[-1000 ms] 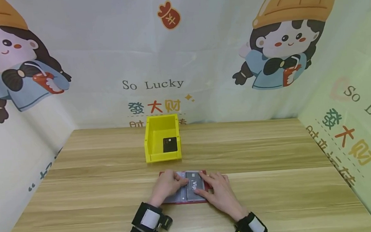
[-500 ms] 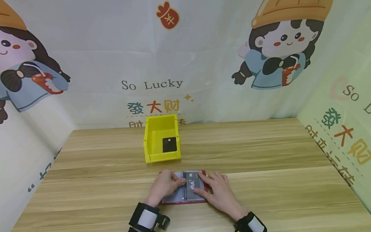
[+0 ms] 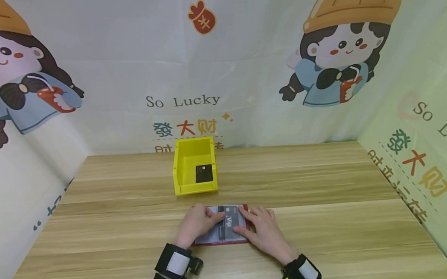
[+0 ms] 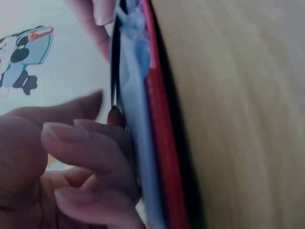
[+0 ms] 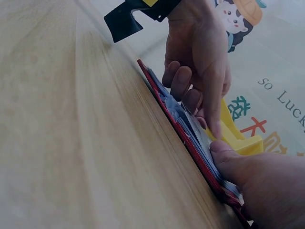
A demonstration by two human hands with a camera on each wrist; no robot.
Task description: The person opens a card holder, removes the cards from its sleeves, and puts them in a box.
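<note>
A red card holder [image 3: 230,243] lies spread on the wooden table, its clear plastic pages facing up. A grey card [image 3: 230,232] printed "Vip" is partly in the right-hand sleeve, its left part reaching over the middle fold. My left hand [image 3: 195,225] pinches the card's left edge, thumb on top. In the left wrist view, the dark card edge stands a little off the pages, above the red cover [image 4: 167,143]. My right hand [image 3: 268,236] presses thumb [image 5: 228,157] and forefinger on the right page, its other fingers beside the holder.
Behind the card holder stands a yellow bin [image 3: 196,189], with a black card [image 3: 204,173] lying inside it. A printed white cloth [image 3: 254,128] hangs along the table's back edge and both sides.
The grey card has slid left out of its sleeve, across the fold, along with my left thumb and fingers. My right hand and the card holder have stayed nearly in place.
</note>
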